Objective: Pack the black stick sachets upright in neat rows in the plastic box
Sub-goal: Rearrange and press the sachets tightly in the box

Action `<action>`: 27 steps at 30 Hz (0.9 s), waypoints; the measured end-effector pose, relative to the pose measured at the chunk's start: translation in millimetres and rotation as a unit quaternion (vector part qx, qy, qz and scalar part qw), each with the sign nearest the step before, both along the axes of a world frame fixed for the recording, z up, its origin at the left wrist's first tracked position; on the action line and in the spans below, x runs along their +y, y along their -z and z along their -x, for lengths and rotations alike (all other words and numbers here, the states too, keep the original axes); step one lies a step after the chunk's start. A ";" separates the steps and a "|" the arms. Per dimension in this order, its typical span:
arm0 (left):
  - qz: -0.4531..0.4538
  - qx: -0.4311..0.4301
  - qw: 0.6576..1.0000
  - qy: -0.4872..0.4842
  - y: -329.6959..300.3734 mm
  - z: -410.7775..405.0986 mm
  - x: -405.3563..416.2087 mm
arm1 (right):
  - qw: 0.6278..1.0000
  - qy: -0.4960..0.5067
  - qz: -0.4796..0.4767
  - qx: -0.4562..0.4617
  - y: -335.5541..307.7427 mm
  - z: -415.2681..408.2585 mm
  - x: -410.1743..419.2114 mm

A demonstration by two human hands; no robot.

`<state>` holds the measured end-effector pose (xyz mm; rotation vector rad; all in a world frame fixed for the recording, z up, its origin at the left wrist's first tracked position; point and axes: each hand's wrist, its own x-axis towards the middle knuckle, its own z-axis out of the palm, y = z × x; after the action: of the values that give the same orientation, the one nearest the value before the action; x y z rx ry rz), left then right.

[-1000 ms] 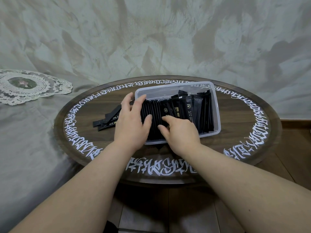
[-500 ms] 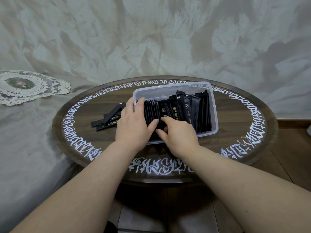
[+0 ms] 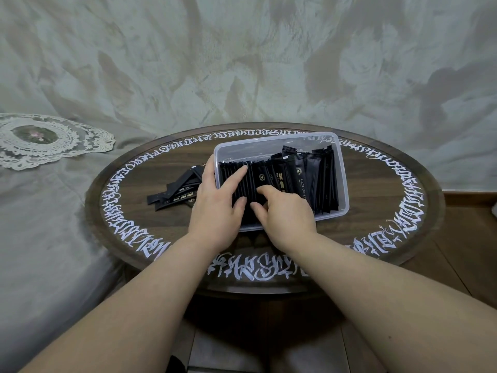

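A clear plastic box sits on the round wooden table. Inside it, black stick sachets stand upright in a packed row; some on the right lean. Several loose sachets lie flat on the table left of the box. My left hand lies over the box's left end. Its forefinger and thumb rest straight on the tops of the left sachets, and its other fingers sit outside the wall. My right hand reaches in from the near side, with curled fingers and thumb pinching sachets in the middle of the row.
White script runs around the table's rim. A lace doily lies on grey cloth at far left. A wooden floor shows to the right, and the grey patterned wall stands behind.
My left forefinger has slid further right across the sachet tops. My right hand has stayed on the middle sachets, with its thumb drawn closer to my left thumb. The box has not moved.
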<state>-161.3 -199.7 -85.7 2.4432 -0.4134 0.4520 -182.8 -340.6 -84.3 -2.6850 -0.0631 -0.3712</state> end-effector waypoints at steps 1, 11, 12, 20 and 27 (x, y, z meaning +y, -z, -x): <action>-0.003 0.005 1.000 -0.003 -0.2 0.0 -0.4 | 1.000 -0.004 0.001 0.001 -1.0 0.8 0.1; -0.020 0.019 0.999 -0.021 -1.5 -1.7 -1.9 | 1.000 -0.022 0.004 0.001 -4.4 4.2 -0.9; -0.023 0.020 0.999 -0.022 -1.3 -1.5 -1.7 | 1.000 -0.023 0.002 0.000 -4.3 4.2 -1.0; -0.020 0.034 0.999 -0.009 -2.3 -3.1 1.7 | 1.000 -0.028 -0.003 -0.006 -4.8 4.7 -1.2; -0.104 0.068 0.992 -0.021 -7.2 -3.5 13.5 | 1.000 -0.027 -0.007 0.003 -5.0 4.4 -0.3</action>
<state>-157.7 -186.1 -78.5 2.6693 -0.3664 0.2688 -187.2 -340.9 -79.3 -2.6646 -0.1309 -0.3465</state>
